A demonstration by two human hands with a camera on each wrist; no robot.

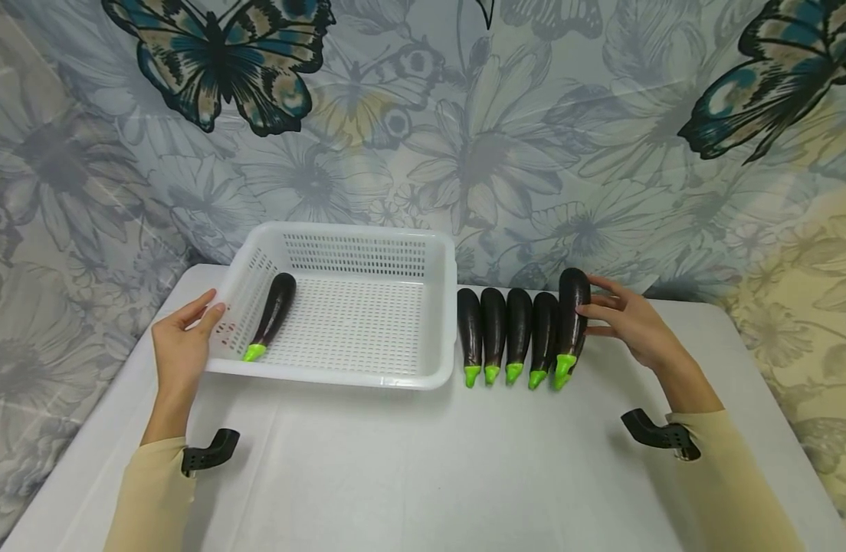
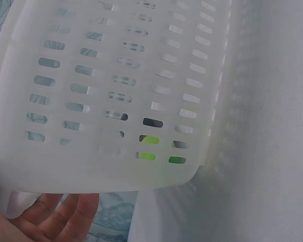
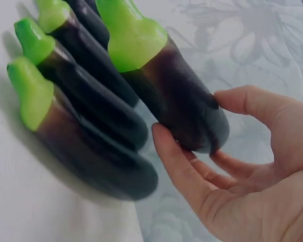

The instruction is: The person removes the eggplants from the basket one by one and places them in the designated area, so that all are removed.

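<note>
My left hand (image 1: pixel 181 341) grips the left rim of a white perforated plastic basket (image 1: pixel 333 376). In the left wrist view, fingers (image 2: pixel 78 217) show below the basket's rim. One dark eggplant (image 1: pixel 277 310) with a bright green stem end lies tilted inside the basket, at its left. My right hand (image 1: pixel 633 322) pinches another eggplant (image 3: pixel 179 96) near its rounded end, between thumb and fingers. This one is raised above the right end of a row of eggplants (image 1: pixel 519 330), partly covering one beneath it.
The row lies side by side just right of the basket, stems toward me. A white-covered table (image 1: pixel 423 468) carries everything. Behind it hangs a flower and butterfly patterned cloth (image 1: pixel 492 169). Black wrist mounts (image 1: pixel 212 451) stick out from both sleeves.
</note>
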